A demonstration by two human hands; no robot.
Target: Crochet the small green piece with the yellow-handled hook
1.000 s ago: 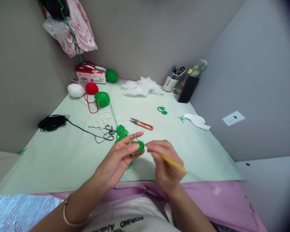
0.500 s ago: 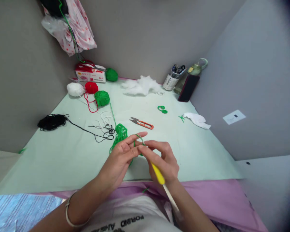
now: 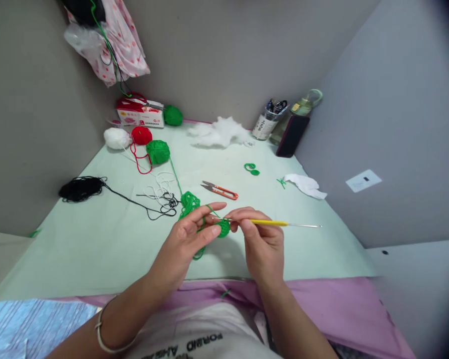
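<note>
My left hand (image 3: pixel 185 239) pinches a small green crochet piece (image 3: pixel 223 229) between thumb and fingers, with green yarn looped over its forefinger. My right hand (image 3: pixel 260 239) grips a yellow-handled crochet hook (image 3: pixel 273 223), which lies level and points its metal tail to the right; the hook end is at the green piece. A strand of green yarn runs from the piece past a loose green yarn heap (image 3: pixel 189 202) to a green yarn ball (image 3: pixel 158 151) on the pale green table (image 3: pixel 97 234).
Orange thread snips (image 3: pixel 220 190) lie just beyond my hands. Black yarn (image 3: pixel 80 188), white and red yarn balls, a tissue box (image 3: pixel 139 115), white stuffing (image 3: pixel 220 132), a pen cup (image 3: pixel 265 124), a bottle and a dark phone stand further back. Grey walls close in all round.
My right hand has turned the crochet hook from pointing down towards me to lying level and pointing right. The green piece shows again between my fingers.
</note>
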